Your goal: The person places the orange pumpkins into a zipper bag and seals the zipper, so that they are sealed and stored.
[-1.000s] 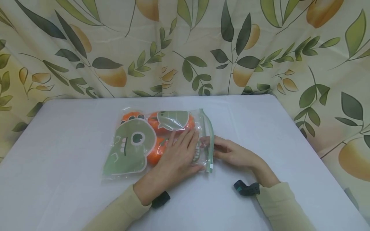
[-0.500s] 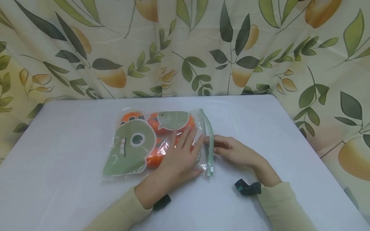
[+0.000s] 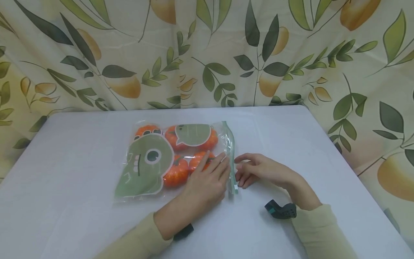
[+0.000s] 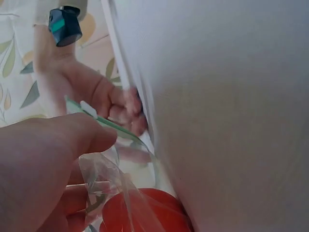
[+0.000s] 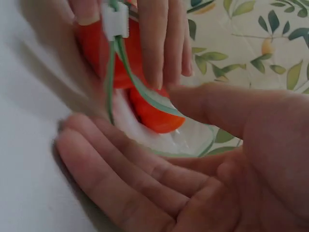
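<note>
A clear zip bag (image 3: 145, 187) with green dinosaur prints lies flat on the table, holding several small orange pumpkins (image 3: 176, 174). My left hand (image 3: 205, 180) rests on its right part, fingers extended toward the green zip strip (image 3: 232, 158). The white slider (image 5: 116, 21) sits at the strip's near end, and beyond it the two green edges stand apart in the right wrist view. My right hand (image 3: 262, 171) is just outside this mouth, fingers loosely bent, with the thumb (image 5: 207, 104) close to one green edge. In the left wrist view, my left thumb (image 4: 91, 133) overlaps the strip.
The bag and both hands are on a white-covered table (image 3: 81, 162). A leaf-and-fruit patterned cloth (image 3: 207, 54) hangs behind it. Dark wrist cameras (image 3: 280, 209) stick out from under both sleeves (image 3: 320, 230).
My right hand has drawn slightly back from the bag's mouth, its fingers now lower and more spread. The left hand has slid right toward the zip strip, uncovering more pumpkins. The strip has shifted slightly left.
</note>
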Available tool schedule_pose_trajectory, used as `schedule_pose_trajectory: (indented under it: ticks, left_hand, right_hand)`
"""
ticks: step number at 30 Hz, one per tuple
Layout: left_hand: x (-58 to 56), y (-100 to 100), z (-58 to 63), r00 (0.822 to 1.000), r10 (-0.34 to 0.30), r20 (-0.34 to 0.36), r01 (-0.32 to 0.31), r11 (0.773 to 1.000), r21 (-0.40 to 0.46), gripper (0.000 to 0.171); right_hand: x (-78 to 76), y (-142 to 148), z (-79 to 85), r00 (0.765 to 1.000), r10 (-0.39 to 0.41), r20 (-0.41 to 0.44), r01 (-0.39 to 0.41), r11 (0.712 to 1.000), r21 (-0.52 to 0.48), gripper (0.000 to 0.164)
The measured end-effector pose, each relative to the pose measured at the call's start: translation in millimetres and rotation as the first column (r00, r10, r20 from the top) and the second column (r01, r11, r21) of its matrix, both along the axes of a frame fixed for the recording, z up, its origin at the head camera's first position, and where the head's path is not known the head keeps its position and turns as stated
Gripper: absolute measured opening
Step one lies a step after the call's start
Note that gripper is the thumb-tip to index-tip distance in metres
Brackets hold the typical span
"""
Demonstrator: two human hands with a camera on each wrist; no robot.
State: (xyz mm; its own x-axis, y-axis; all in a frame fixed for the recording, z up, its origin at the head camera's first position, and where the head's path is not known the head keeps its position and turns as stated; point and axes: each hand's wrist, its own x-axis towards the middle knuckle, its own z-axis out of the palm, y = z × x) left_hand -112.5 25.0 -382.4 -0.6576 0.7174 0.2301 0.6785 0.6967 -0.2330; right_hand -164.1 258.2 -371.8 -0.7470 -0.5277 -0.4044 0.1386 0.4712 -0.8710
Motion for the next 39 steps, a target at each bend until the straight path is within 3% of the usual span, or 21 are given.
schedule_pose_trajectory:
  ticks: [4,8,15,22,30,39]
  left_hand:
    - [-0.5,-0.9,1.2,1.000,0.023,0.015,-0.022,0.999,-0.045,0.062]
    - [-1.5,-3.0,0.8,0.999,0.048,-0.002,-0.048,0.997,-0.065,0.061]
    - [-2.4,-1.8,0.4,0.996,0.083,0.019,-0.081,0.991,-0.109,0.068]
    - [1.6,2.6,0.7,0.994,0.103,0.025,-0.098,0.985,-0.145,0.067]
    - [1.9,1.3,0.1,0.995,0.092,0.033,-0.087,0.989,-0.119,0.067]
    - [3.6,2.1,1.1,0.996,0.081,0.049,-0.075,0.991,-0.114,0.061]
  right_hand:
    - [3.0,-3.6,0.0,0.997,0.035,0.068,-0.032,0.999,-0.042,0.065]
    - [4.6,-9.1,-1.1,0.997,0.034,0.071,-0.030,0.997,-0.064,0.068]
    - [6.0,-18.6,-0.3,0.997,-0.043,0.058,0.050,0.991,-0.123,0.065]
    - [6.4,-21.2,1.1,0.997,-0.064,0.049,0.070,0.986,-0.153,0.066]
    - [4.1,-21.6,1.0,0.998,-0.067,0.021,0.069,0.987,-0.147,0.070]
    - [0.4,-19.4,-3.5,0.992,-0.126,0.006,0.125,0.979,-0.163,0.069]
